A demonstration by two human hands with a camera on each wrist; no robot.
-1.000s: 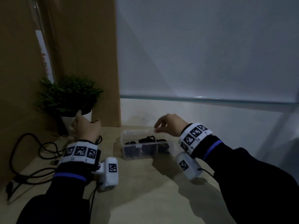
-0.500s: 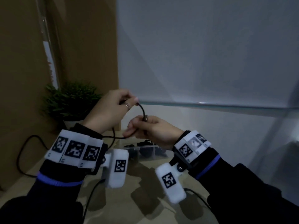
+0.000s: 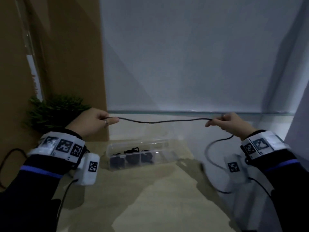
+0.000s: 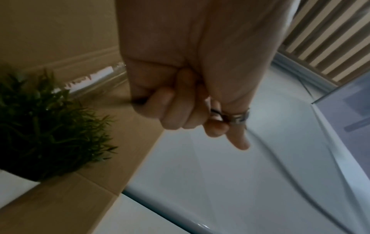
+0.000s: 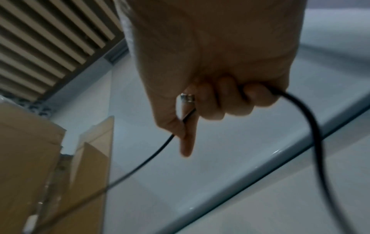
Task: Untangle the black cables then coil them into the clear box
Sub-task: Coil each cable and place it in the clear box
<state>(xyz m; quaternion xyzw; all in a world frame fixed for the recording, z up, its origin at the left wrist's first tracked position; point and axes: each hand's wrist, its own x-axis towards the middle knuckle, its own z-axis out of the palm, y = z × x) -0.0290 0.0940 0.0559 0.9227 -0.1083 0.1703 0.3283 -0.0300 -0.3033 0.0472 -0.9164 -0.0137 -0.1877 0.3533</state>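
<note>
A black cable (image 3: 160, 121) hangs stretched in the air between my two hands, above the clear box (image 3: 142, 153). My left hand (image 3: 98, 121) pinches its left end, fingers curled (image 4: 180, 114). My right hand (image 3: 224, 122) grips the other part, and the cable (image 5: 312, 126) runs out of the fist and loops down past my right wrist. The clear box stands on the light wooden table (image 3: 150, 198) and holds dark coiled cables in its left part.
A small green plant (image 3: 55, 111) in a white pot stands at the back left by a brown panel. More black cable (image 3: 10, 156) lies on the table at the far left. A white wall with a ledge (image 3: 184, 112) runs behind.
My hands, close together half a second ago, have moved apart sideways, drawing the cable out into a nearly straight line over the box.
</note>
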